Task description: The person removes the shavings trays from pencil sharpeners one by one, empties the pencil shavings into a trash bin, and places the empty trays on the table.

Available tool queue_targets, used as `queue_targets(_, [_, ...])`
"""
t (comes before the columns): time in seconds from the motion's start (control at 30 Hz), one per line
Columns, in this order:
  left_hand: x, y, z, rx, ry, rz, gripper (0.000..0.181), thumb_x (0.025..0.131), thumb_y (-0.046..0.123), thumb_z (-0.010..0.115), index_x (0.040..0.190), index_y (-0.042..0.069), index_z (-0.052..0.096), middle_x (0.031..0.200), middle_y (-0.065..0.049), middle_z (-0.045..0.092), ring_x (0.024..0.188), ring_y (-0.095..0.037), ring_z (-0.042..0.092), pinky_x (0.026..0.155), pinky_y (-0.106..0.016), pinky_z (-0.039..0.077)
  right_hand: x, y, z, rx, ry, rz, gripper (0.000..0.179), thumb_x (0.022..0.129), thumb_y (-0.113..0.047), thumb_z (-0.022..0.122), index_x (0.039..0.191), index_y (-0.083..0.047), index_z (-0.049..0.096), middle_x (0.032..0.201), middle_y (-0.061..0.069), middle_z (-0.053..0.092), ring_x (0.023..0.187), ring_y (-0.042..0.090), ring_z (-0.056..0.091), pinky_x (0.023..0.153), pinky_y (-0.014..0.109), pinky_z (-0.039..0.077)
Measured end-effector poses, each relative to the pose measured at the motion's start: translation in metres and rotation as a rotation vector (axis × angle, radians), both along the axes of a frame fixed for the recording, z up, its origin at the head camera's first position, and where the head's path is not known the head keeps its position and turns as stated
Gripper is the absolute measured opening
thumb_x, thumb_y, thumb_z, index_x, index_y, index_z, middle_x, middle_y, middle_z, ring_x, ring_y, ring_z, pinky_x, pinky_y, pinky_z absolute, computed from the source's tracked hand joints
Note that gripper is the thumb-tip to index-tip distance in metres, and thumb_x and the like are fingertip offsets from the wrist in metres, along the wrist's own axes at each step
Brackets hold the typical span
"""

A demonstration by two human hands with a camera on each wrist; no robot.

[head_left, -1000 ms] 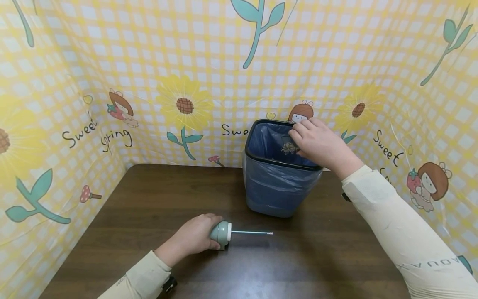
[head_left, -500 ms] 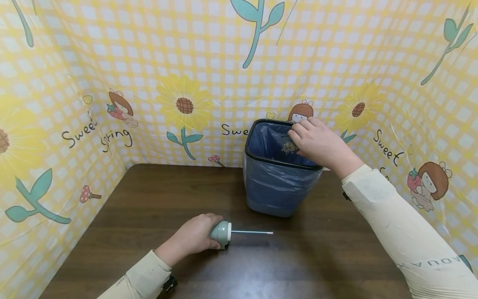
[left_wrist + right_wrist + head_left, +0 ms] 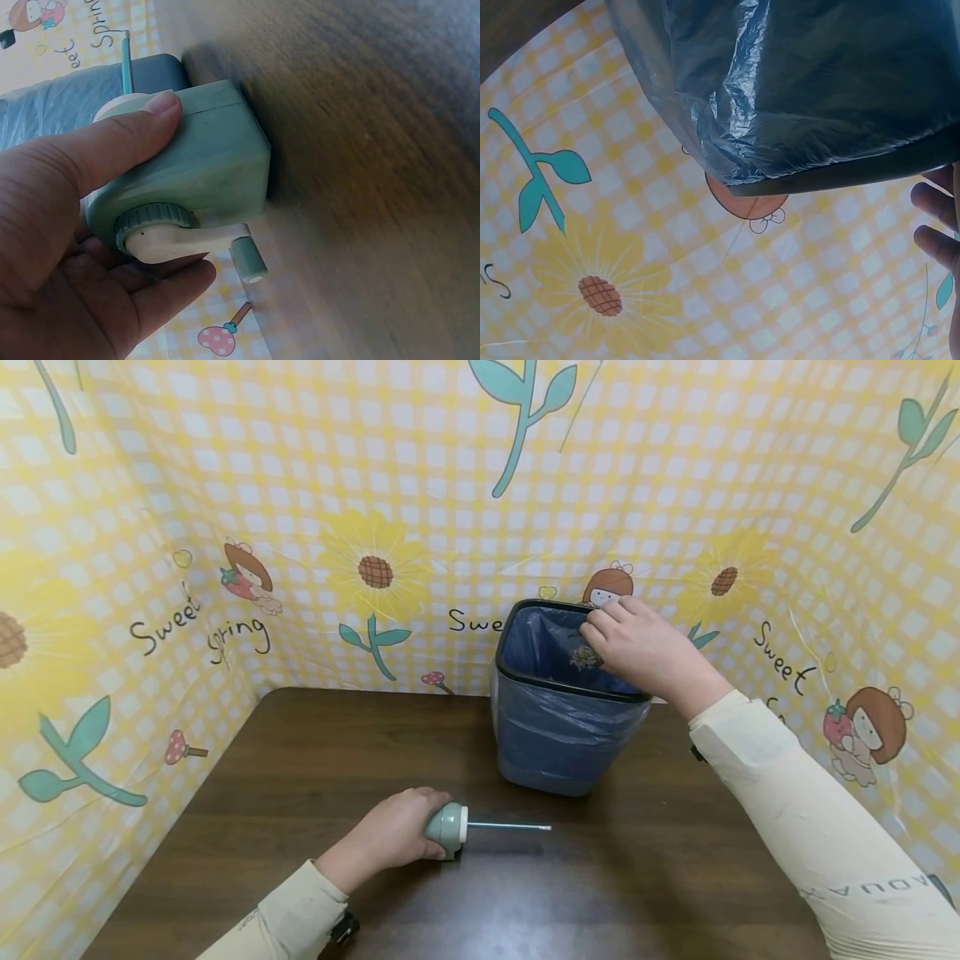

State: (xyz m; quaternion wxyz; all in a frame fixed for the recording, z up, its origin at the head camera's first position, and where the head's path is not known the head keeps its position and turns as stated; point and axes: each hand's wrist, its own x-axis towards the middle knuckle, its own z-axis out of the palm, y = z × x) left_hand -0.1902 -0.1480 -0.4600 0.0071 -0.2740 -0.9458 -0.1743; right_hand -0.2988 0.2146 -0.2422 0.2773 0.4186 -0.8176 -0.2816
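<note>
My head view is bright, with pale glare on the table at six o'clock and a soft shadow at the pencil's six o'clock. My wrist views are dimmer and hazy: the left blurs the table toward two o'clock, the right catches white glints on the bag near twelve.

Covered ends and cropped edges
At the head view's lower centre, the left hand hides the rear of the sharpener and its crank; the inner end of the pencil is out of sight. Right of centre, scraps in the bin are too small to identify and partly covered by the right hand, which the right wrist view's right edge cuts off.
</note>
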Motion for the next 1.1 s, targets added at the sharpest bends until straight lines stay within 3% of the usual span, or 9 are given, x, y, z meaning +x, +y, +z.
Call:
queue_targets(0.23, [-0.001,0.0,0.0,-0.004,0.002,-0.001,0.072,0.068,0.031,0.095,0.127,0.003,0.066,0.12,-0.01,0.071,0.103,-0.025,0.066,0.087,-0.044,0.056,0.0,0.002,0.002,-0.009,0.009,0.015,0.036,0.094,-0.016,0.073,0.124,0.0,0.062,0.122,0.018,0.063,0.115,0.036,0.057,0.102,0.048,0.044])
queue_targets(0.7, [-0.001,0.001,0.002,0.003,-0.008,0.004,0.072,0.068,0.03,0.095,0.128,0.003,0.066,0.12,-0.009,0.071,0.103,-0.024,0.066,0.087,-0.044,0.056,0.001,0.003,0.007,0.021,0.044,0.025,0.026,0.098,-0.004,0.067,0.122,0.001,0.062,0.119,0.018,0.063,0.112,0.036,0.057,0.103,0.049,0.044])
queue_targets(1.1, [0.001,0.0,0.002,0.007,-0.008,0.002,0.072,0.068,0.03,0.095,0.127,0.002,0.066,0.119,-0.011,0.071,0.103,-0.025,0.066,0.087,-0.044,0.056,0.0,0.0,0.011,0.09,0.085,0.027,0.027,0.096,0.004,0.066,0.122,-0.001,0.059,0.12,0.018,0.059,0.114,0.036,0.054,0.103,0.048,0.042])
